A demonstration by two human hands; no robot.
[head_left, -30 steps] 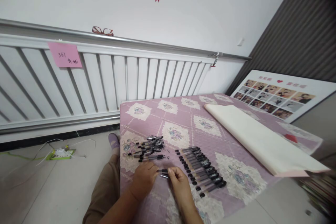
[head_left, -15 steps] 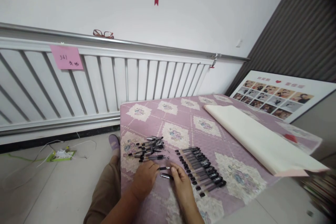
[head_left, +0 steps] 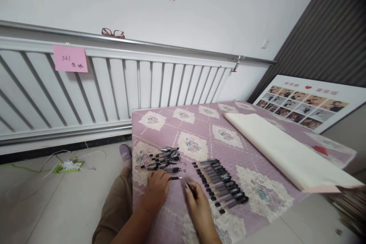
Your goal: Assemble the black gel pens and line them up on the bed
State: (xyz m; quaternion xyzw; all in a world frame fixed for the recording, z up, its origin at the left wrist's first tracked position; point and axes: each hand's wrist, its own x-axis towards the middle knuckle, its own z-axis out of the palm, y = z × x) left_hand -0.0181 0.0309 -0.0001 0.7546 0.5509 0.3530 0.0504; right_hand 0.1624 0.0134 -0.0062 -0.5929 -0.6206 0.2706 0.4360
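Note:
My left hand (head_left: 156,191) rests on the pink patterned tablecloth (head_left: 200,129), fingers curled on a black pen piece (head_left: 176,178) that sticks out to the right. My right hand (head_left: 198,203) is beside it, closed on a thin metal-tipped pen part (head_left: 188,186). The two hands are slightly apart. Just beyond my left hand lies a loose heap of pen parts (head_left: 164,158). To the right of my right hand, a neat row of assembled black pens (head_left: 220,185) runs diagonally.
A cream roll of cloth (head_left: 283,152) lies across the table's right side. A white slatted radiator cover (head_left: 114,87) with a pink note (head_left: 70,58) and red glasses (head_left: 113,32) stands behind. A photo board (head_left: 303,101) leans at right. My knee (head_left: 114,206) and a power strip (head_left: 68,166) are left.
My hands held a pen together a second ago; they have since drawn apart, the left keeping the black piece and the right taking the thin part towards the pen row.

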